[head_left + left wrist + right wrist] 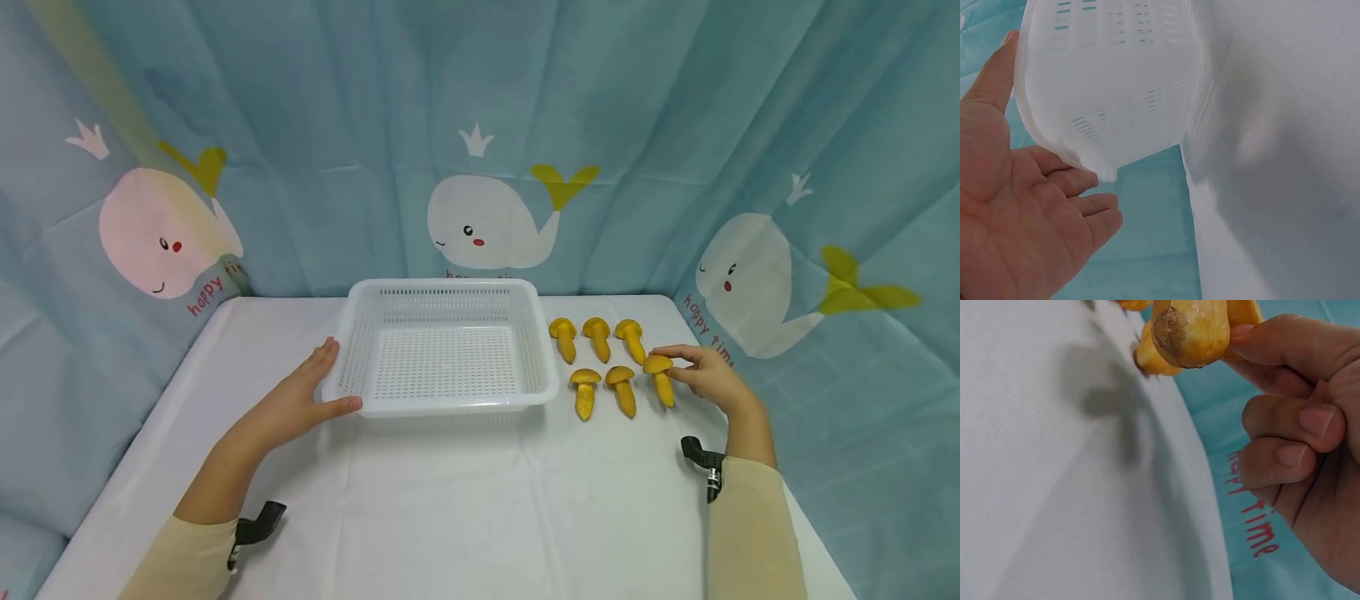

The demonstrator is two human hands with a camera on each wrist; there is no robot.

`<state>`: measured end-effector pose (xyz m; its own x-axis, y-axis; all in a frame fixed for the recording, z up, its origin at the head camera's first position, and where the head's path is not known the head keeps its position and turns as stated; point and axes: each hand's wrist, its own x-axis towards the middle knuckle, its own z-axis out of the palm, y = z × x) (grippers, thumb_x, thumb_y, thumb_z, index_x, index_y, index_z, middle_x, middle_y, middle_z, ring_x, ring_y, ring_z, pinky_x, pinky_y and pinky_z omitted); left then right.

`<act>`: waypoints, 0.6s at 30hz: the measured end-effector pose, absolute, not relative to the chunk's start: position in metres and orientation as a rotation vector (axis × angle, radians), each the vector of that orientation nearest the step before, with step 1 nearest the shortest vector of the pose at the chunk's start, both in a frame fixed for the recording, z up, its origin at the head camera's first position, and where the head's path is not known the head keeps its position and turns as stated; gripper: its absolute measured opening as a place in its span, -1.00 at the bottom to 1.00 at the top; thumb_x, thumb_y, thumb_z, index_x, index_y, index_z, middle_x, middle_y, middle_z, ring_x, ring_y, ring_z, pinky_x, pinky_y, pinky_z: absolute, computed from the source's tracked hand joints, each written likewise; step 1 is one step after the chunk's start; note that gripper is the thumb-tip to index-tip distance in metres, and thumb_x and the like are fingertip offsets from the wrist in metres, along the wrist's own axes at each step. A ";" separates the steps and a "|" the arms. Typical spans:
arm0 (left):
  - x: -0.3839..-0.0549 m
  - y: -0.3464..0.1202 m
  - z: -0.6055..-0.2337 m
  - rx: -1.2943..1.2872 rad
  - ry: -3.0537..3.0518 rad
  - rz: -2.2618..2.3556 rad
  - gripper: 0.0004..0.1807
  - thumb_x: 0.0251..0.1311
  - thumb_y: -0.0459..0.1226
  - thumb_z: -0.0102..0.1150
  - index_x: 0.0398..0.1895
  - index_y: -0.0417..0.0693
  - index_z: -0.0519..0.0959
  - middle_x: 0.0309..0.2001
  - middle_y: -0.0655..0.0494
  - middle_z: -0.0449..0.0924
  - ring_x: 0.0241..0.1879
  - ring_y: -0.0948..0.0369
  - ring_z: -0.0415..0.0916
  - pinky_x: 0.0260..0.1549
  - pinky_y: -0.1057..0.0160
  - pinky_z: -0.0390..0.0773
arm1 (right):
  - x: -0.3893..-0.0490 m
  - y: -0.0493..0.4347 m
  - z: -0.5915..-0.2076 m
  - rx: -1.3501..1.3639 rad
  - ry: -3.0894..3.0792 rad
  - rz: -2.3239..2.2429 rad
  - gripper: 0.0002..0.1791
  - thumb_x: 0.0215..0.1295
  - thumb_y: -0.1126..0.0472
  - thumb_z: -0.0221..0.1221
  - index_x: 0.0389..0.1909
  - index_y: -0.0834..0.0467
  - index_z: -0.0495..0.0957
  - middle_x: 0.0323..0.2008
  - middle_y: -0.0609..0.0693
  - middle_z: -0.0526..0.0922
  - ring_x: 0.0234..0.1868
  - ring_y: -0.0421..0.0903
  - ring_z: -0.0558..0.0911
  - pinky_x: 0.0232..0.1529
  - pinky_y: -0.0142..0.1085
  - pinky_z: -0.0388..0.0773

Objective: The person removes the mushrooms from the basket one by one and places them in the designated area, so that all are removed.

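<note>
A white plastic basket with slotted walls stands at the back middle of the table. At its left side is my left hand, thumb and fingers spread along the rim; the left wrist view shows the palm with relaxed fingers touching the rim. On the right, my right hand pinches a yellow mushroom between thumb and fingers. Its brown-stained stem end faces the right wrist camera, while the other fingers curl in towards the palm.
Between basket and right hand lie more yellow mushrooms: three in a back row, including a middle one, and two in front, including the left one. A white cloth covers the table. Blue whale-print curtains enclose the back and sides.
</note>
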<state>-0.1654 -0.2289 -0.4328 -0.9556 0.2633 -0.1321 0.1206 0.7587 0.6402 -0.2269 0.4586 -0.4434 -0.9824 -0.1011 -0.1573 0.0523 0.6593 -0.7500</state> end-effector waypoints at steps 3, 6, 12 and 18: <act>-0.166 -0.229 -0.432 0.295 2.735 0.977 0.38 0.09 0.36 0.32 0.67 0.01 -0.36 0.68 -0.07 -0.45 0.63 -0.22 -0.42 0.39 -0.52 -0.08 | -0.228 0.462 -0.451 -0.038 2.706 -1.198 -0.60 0.43 0.09 0.28 0.26 -0.01 0.62 0.05 -0.19 0.62 -0.71 -0.07 0.29 -0.65 -0.31 0.33; -0.166 -0.229 -0.432 0.293 2.731 0.974 0.37 0.11 0.34 0.33 0.67 0.01 -0.37 0.67 -0.06 -0.47 0.63 -0.22 -0.44 0.40 -0.52 -0.10 | -0.231 0.465 -0.456 -0.044 2.716 -1.171 -0.60 0.43 0.09 0.28 0.25 -0.01 0.62 0.04 -0.13 0.62 -0.72 -0.08 0.28 -0.64 -0.31 0.35; -0.167 -0.230 -0.433 0.295 2.741 0.967 0.35 0.14 0.28 0.34 0.66 0.01 -0.39 0.67 -0.09 -0.47 0.63 -0.21 -0.46 0.40 -0.51 -0.11 | -0.237 0.469 -0.464 -0.028 2.694 -1.138 -0.58 0.46 0.06 0.25 0.29 -0.02 0.60 0.15 0.10 0.53 -0.71 -0.12 0.25 -0.61 -0.32 0.35; -0.168 -0.230 -0.434 0.308 2.727 0.982 0.35 0.14 0.28 0.34 0.67 0.01 -0.38 0.67 -0.04 -0.49 0.63 -0.20 -0.47 0.40 -0.52 -0.12 | -0.236 0.473 -0.470 0.018 2.665 -1.126 -0.55 0.47 0.05 0.23 0.32 0.00 0.57 0.23 0.18 0.48 -0.70 -0.12 0.26 -0.58 -0.32 0.37</act>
